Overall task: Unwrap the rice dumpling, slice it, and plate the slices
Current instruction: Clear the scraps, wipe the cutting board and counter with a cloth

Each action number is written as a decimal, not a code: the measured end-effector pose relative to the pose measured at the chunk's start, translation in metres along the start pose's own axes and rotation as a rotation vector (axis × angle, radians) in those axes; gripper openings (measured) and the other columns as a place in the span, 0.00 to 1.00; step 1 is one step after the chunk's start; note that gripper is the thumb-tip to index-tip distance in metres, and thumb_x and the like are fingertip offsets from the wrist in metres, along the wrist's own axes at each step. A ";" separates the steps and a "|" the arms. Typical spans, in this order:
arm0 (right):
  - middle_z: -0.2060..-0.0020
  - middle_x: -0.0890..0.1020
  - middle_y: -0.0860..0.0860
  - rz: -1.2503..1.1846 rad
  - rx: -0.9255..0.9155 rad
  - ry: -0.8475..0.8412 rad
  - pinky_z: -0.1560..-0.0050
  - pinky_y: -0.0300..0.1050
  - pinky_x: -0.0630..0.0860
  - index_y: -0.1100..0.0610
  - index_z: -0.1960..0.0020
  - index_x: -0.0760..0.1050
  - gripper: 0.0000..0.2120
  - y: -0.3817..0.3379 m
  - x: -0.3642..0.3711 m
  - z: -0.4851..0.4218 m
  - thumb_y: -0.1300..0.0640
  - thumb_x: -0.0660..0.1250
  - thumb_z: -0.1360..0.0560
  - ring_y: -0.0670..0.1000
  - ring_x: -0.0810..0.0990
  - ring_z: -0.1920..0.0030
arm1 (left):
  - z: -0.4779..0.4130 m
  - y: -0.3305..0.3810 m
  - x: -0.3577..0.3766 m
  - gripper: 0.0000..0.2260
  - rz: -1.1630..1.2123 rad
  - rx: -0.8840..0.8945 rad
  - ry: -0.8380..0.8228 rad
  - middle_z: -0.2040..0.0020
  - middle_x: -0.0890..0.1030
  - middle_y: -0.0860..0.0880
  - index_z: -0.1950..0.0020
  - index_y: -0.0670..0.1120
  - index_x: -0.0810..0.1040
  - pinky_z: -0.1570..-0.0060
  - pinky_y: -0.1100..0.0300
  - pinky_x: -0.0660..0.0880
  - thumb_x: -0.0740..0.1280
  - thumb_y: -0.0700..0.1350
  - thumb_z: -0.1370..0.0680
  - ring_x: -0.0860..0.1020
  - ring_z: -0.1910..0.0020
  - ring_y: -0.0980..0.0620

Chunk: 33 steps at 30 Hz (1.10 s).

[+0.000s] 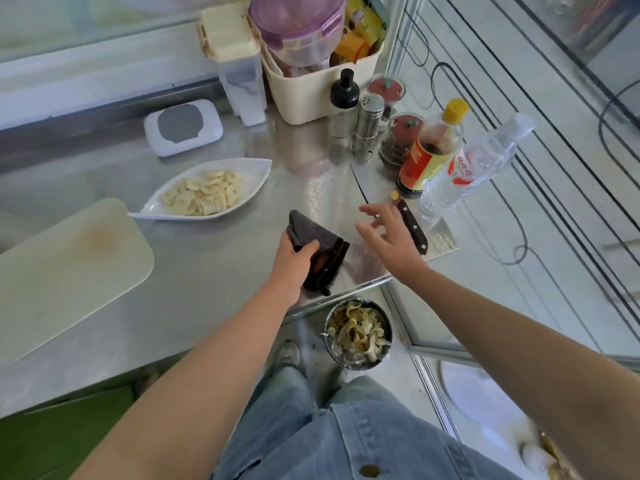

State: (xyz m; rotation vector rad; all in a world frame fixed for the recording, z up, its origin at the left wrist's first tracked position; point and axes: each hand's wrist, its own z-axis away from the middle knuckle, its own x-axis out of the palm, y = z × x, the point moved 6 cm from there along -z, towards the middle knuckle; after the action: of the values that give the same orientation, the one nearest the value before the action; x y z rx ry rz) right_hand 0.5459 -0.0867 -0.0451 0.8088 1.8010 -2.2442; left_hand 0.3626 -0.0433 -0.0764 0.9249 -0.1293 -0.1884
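My left hand (294,263) grips a folded dark grey cloth (313,235) with a red-brown edge, pressed on the steel table near its front right corner. My right hand (388,233) hovers open, fingers spread, just right of the cloth. A knife (412,225) with a dark riveted handle lies on the table directly beyond my right hand, its blade hidden. A white leaf-shaped plate (252,173) farther left holds several pale round slices (204,195). A pale cutting board (62,268) lies bare at the left. No wrapped dumpling is visible.
A metal bin (358,336) of peel scraps stands on the floor under the table corner. Behind the knife stand a soy sauce bottle (429,150), a water bottle (474,164), steel shakers (367,123), spice jars, a cream basket (311,88) and a white wipes box (183,128).
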 end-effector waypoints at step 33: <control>0.40 0.77 0.55 0.492 -0.036 -0.082 0.36 0.48 0.65 0.57 0.39 0.78 0.19 0.021 0.031 -0.063 0.66 0.62 0.28 0.60 0.70 0.40 | -0.020 -0.002 -0.056 0.14 -1.189 0.380 0.034 0.29 0.67 0.47 0.36 0.47 0.77 0.33 0.55 0.62 0.62 0.42 0.21 0.62 0.30 0.46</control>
State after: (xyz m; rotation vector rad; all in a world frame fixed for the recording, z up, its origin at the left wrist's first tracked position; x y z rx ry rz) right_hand 0.5493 -0.0264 -0.0870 1.0049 1.4085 -1.8902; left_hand 0.3116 -0.0166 -0.0922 1.2918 0.4543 -1.2793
